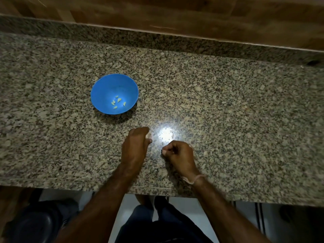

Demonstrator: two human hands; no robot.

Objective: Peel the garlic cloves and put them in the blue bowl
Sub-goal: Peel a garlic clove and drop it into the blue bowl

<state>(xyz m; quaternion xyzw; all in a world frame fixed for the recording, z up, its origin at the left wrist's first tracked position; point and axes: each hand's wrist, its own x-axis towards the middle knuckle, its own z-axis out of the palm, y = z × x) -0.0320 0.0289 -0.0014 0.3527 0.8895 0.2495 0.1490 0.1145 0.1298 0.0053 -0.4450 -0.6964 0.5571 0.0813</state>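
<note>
garlic cloves [118,102] lie in the blue bowl [105,85], hands [135,146] [180,155] over the counter [228,102].

- The worktop [228,102] is looking like speckled polished granite, gleaming glossy just beyond the fingers [164,151].
- The blue bowl [108,86] is looking like smooth plastic.

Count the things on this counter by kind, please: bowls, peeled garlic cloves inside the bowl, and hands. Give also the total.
blue bowl: 1
peeled garlic cloves, all inside the bowl: 5
hands: 2, the left hand and the right hand
Total: 8
Whether a hand hides another clove is too blurred to tell.
</note>
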